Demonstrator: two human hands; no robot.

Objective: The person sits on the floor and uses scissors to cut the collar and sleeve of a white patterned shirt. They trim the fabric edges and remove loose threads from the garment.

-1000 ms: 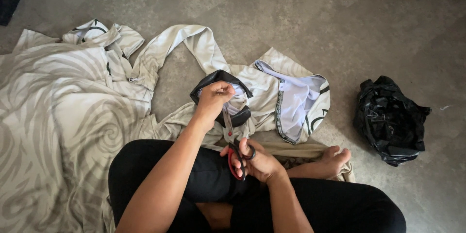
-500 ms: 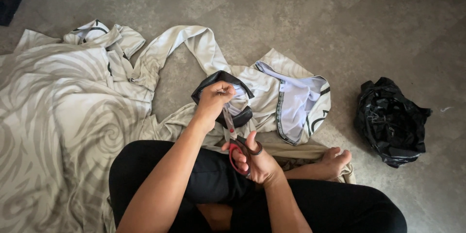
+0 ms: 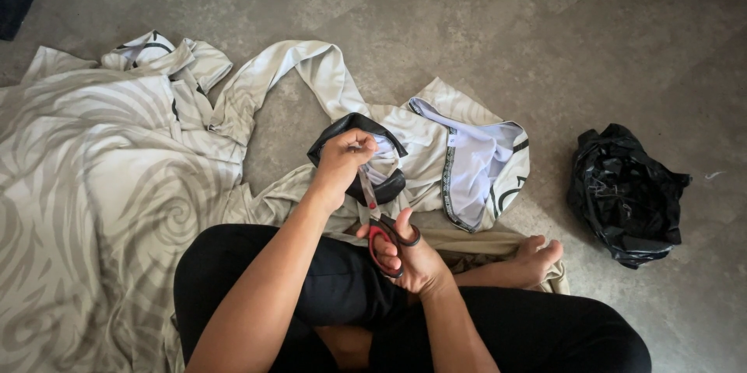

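- While we sit cross-legged on the grey floor (image 3: 482, 23), our left hand (image 3: 342, 161) pinches a fold of the pale garment (image 3: 424, 147), its grip closed on the cloth near a black band (image 3: 354, 126).
- Our right hand (image 3: 408, 252) holds the red-handled scissors (image 3: 383, 229), fingers through the loops and its grip closed on them; the blades point up toward the pinched cloth and reach it just below the left fingers.
- We cannot tell whether the blades stand open or shut.
- That garment lies on the floor just ahead of our knees, with a white lining (image 3: 478, 163) turned outward on the right.
- Spread to the left is a large swirl-patterned sheet (image 3: 101, 202).
- Well apart to the right sits a crumpled black plastic bag (image 3: 626, 194).
- Our bare foot (image 3: 537, 256) rests on the cloth edge.
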